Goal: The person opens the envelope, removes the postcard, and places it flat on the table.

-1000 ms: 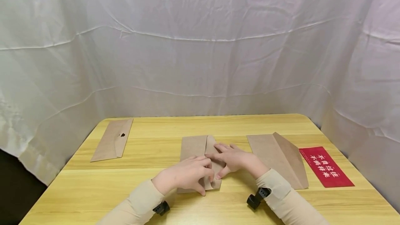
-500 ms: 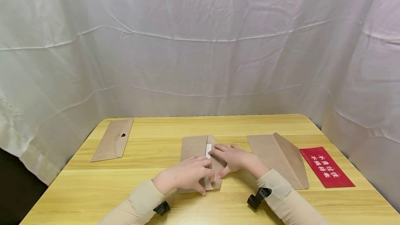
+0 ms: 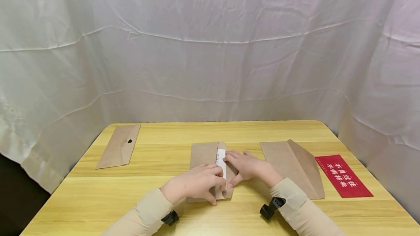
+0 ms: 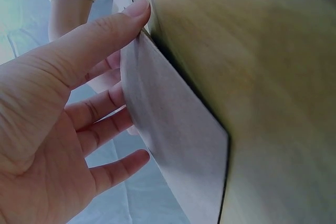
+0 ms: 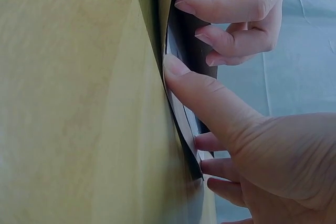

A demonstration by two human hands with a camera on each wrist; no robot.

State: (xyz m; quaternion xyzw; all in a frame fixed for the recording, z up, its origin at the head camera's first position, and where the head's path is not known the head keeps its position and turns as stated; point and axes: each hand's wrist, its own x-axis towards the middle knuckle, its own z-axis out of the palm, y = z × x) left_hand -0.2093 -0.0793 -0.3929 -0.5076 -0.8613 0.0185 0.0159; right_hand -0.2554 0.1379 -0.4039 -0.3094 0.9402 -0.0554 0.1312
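In the head view a kraft-paper envelope (image 3: 201, 154) lies crosswise mid-table, its flap toward the right. A white card (image 3: 221, 157) with dark print along its left side shows in the envelope's mouth. My left hand (image 3: 198, 181) holds the envelope's near part, fingers bent over the mouth, thumb at the near edge. The right hand (image 3: 247, 166) rests on the flap with spread fingers, its fingertips by the card's right edge. In the right wrist view the right thumb (image 5: 197, 85) touches the flap's edge. Part of the card is hidden under the left fingers.
A second kraft envelope (image 3: 279, 159) lies to the right with its flap unfolded. Beside it is a red card (image 3: 342, 176) with white characters. At the far left lies a closed kraft envelope (image 3: 118, 146) with a dark mark. A pale curtain (image 3: 210, 65) surrounds the table.
The white card has come out of the envelope's mouth toward the right, first a blank strip, now wider with print showing. The right fingertips have shifted slightly; the left hand has stayed in place.
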